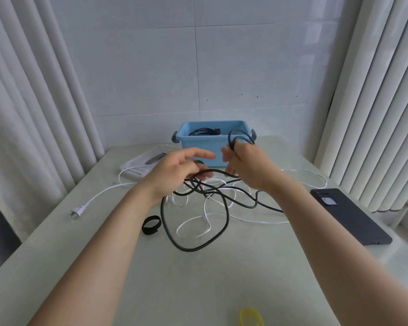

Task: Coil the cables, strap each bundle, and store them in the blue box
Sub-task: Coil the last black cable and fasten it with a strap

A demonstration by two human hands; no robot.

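Note:
A long black cable (pixel 224 220) lies in loose loops on the pale table, tangled with a thin white cable (pixel 198 222). My right hand (pixel 247 165) is raised in front of the blue box (pixel 198 143) and holds a small loop of the black cable over its fingers. My left hand (pixel 179 168) is beside it, with the black cable running through its curled lower fingers while the upper fingers point right. A black cable bundle (pixel 204 131) lies inside the box. A black strap ring (pixel 151 225) rests on the table near my left forearm.
A white plug (pixel 78 211) ends a white cord at the left. A white flat packet (pixel 143 164) lies left of the box. A dark phone (pixel 349 215) sits at the right edge. A yellow strap (pixel 250 316) lies at the near edge. Curtains hang on both sides.

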